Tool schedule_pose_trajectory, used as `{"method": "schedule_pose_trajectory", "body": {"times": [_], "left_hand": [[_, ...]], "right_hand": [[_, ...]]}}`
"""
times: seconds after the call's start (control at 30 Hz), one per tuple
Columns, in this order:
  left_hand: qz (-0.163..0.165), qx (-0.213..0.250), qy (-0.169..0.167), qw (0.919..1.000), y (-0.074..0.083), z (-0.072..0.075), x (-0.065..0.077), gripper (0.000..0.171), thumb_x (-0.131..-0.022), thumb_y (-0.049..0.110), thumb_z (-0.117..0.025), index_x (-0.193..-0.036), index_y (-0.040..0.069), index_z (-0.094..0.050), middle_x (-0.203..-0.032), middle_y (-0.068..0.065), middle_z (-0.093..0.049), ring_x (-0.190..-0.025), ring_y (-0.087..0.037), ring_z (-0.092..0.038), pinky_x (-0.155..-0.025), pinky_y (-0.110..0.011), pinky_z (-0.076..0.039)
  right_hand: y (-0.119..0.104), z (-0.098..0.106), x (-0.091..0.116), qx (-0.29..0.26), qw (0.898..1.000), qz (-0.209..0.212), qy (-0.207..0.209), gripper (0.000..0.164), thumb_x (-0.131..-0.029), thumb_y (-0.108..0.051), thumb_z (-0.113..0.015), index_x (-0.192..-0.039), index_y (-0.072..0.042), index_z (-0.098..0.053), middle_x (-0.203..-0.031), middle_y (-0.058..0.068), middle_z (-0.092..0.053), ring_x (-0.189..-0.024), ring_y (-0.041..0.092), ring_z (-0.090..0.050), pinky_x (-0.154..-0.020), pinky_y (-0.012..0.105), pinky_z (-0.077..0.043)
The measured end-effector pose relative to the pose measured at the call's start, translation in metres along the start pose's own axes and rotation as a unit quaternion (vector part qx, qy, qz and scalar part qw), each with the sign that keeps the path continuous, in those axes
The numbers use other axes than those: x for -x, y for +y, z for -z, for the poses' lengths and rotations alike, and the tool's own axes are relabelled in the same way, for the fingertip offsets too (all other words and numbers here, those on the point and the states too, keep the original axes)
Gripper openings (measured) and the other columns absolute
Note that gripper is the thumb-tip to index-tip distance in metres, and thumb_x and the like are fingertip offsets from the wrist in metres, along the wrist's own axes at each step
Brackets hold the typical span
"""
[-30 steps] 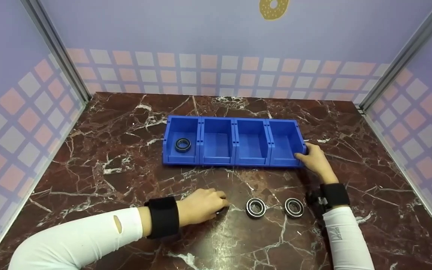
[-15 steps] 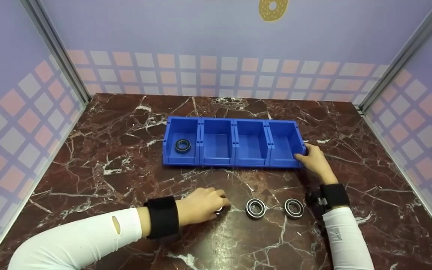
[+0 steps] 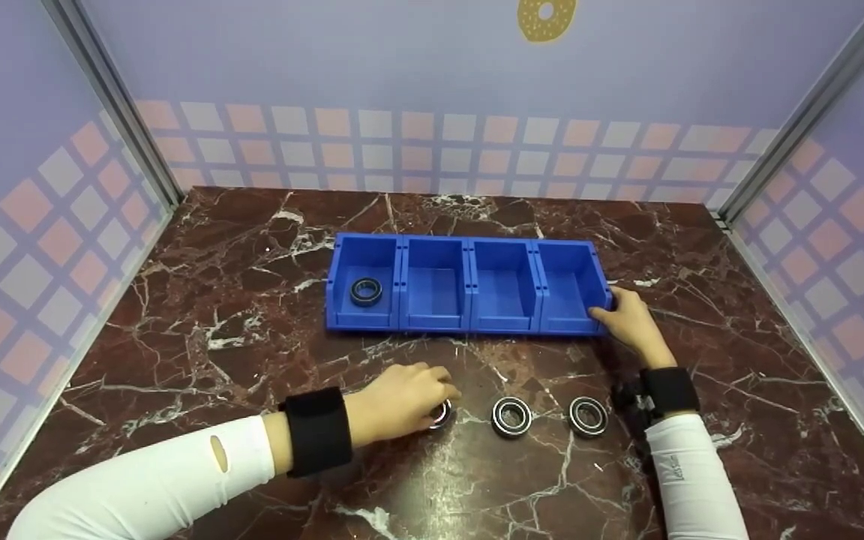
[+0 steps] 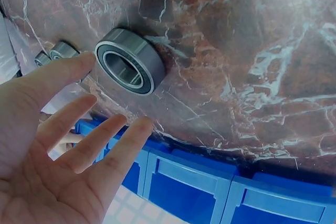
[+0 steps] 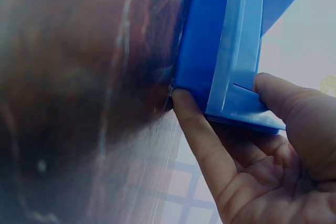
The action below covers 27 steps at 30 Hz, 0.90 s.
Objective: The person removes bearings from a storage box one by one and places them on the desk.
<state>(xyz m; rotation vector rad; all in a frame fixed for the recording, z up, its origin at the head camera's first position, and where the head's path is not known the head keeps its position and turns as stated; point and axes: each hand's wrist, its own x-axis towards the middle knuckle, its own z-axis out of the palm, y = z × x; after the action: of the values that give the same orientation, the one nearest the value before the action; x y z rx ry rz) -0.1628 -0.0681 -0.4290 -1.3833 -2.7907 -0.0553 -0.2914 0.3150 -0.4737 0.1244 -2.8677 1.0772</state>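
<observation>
My left hand (image 3: 402,401) hovers over a ball bearing (image 4: 130,61), which lies flat on the table. In the left wrist view the fingers are spread and fairly straight, and the thumb tip is close to the bearing's edge. Whether the thumb touches it I cannot tell. My right hand (image 3: 629,322) grips the right end of a row of blue bins (image 3: 436,322), with the thumb over the rim and other fingers around the outer side. Inside the leftmost bin lies another bearing (image 3: 366,291).
Two more bearings, a middle one (image 3: 511,417) and a right one (image 3: 588,416), lie on the dark marbled table (image 3: 252,480) in front of the bins. Patterned panels (image 3: 432,142) enclose the table at the back and both sides.
My left hand has shifted slightly up and left, its fingers loosening, so more of the bearing beneath shows. The right hand and the bins stay put.
</observation>
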Motion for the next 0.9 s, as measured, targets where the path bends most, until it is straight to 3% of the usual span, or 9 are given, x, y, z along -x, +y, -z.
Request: {"method": "schedule_pose_trajectory", "body": {"times": [0.13, 0.4, 0.6, 0.83, 0.9], "left_hand": [[0.005, 0.006, 0.007, 0.9999, 0.0, 0.003, 0.001, 0.032, -0.085, 0.013, -0.079, -0.117, 0.013, -0.075, -0.113, -0.007, -0.073, -0.095, -0.026, -0.071, -0.073, -0.038, -0.062], [0.031, 0.025, 0.012, 0.9991, -0.002, 0.011, 0.001, 0.041, -0.084, 0.019, -0.082, -0.123, 0.012, -0.074, -0.112, -0.008, -0.073, -0.098, -0.027, -0.072, -0.078, -0.04, -0.062], [0.045, 0.031, 0.032, 0.998, -0.005, 0.018, 0.0, 0.047, -0.081, 0.022, -0.085, -0.125, 0.011, -0.073, -0.112, -0.008, -0.074, -0.095, -0.026, -0.073, -0.074, -0.039, -0.063], [0.057, 0.036, 0.062, 0.9958, -0.011, 0.026, 0.003, 0.049, -0.08, 0.022, -0.086, -0.126, 0.011, -0.073, -0.115, -0.01, -0.074, -0.097, -0.028, -0.073, -0.074, -0.04, -0.063], [0.064, 0.044, 0.065, 0.9949, -0.013, 0.028, 0.003, 0.049, -0.08, 0.021, -0.086, -0.126, 0.011, -0.073, -0.116, -0.01, -0.074, -0.098, -0.029, -0.072, -0.072, -0.041, -0.063]], "right_hand": [[0.0, 0.0, 0.0, 0.002, 1.0, 0.0, -0.004, 0.042, -0.092, -0.006, -0.064, -0.127, 0.017, -0.06, -0.117, 0.037, -0.069, -0.096, 0.029, -0.069, -0.083, 0.034, -0.054], [-0.001, 0.0, 0.001, -0.007, 1.0, -0.016, -0.01, 0.046, -0.093, -0.006, -0.063, -0.132, 0.017, -0.057, -0.122, 0.037, -0.068, -0.103, 0.033, -0.069, -0.083, 0.027, -0.052], [-0.001, -0.001, 0.0, -0.006, 1.0, -0.014, -0.011, 0.046, -0.093, -0.007, -0.062, -0.132, 0.016, -0.057, -0.121, 0.037, -0.068, -0.102, 0.033, -0.068, -0.086, 0.033, -0.053], [-0.001, -0.001, 0.0, -0.009, 1.0, -0.015, -0.012, 0.047, -0.093, -0.006, -0.062, -0.133, 0.017, -0.055, -0.124, 0.038, -0.066, -0.108, 0.039, -0.068, -0.096, 0.049, -0.055], [-0.001, 0.0, 0.0, -0.006, 1.0, -0.014, -0.011, 0.047, -0.093, -0.007, -0.063, -0.132, 0.018, -0.056, -0.123, 0.038, -0.066, -0.106, 0.038, -0.068, -0.094, 0.048, -0.055]]}}
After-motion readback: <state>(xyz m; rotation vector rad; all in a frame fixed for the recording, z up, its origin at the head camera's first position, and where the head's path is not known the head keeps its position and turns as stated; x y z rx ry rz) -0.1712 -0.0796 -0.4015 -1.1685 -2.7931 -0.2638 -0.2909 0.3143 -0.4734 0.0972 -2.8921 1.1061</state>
